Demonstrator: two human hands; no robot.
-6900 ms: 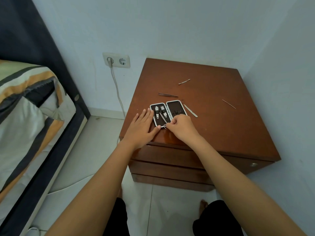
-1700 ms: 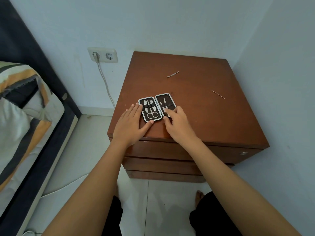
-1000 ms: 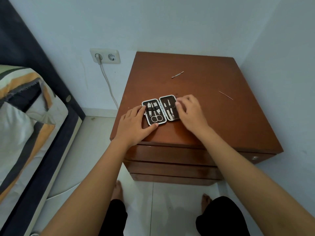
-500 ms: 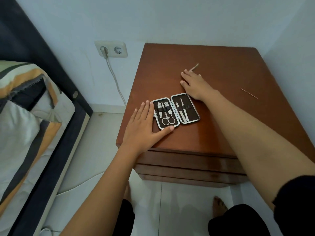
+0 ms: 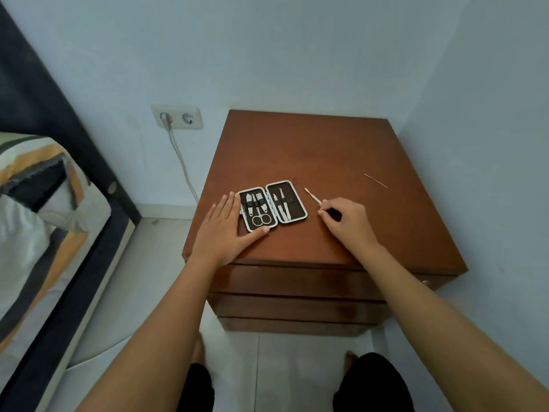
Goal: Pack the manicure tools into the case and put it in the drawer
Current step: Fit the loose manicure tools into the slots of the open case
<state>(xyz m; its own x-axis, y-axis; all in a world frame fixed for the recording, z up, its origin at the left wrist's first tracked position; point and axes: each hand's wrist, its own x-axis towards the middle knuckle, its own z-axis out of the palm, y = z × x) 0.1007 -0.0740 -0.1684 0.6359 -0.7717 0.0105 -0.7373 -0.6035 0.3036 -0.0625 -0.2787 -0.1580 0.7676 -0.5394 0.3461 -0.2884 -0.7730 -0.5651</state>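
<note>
The manicure case (image 5: 298, 203) lies open flat on the brown nightstand (image 5: 326, 150), with scissors and several small steel tools strapped inside. My left hand (image 5: 224, 230) rests flat against the case's left edge, thumb along its near side. To the right of the case, my right hand (image 5: 347, 221) pinches a thin metal tool (image 5: 312, 195) whose tip points up and left, just above the tabletop. Another thin tool (image 5: 375, 180) lies loose near the right edge. The drawers (image 5: 297, 282) below the top are closed.
Walls close in behind and to the right of the nightstand. A wall socket (image 5: 177, 117) with a plugged cable sits to the left. A bed with a striped cover (image 5: 38, 209) fills the left side. My feet stand on the white tile floor (image 5: 142, 278).
My right hand reached to the back of the top, picked up the thin tool there and brought it back beside the case. My left hand stayed on the case.
</note>
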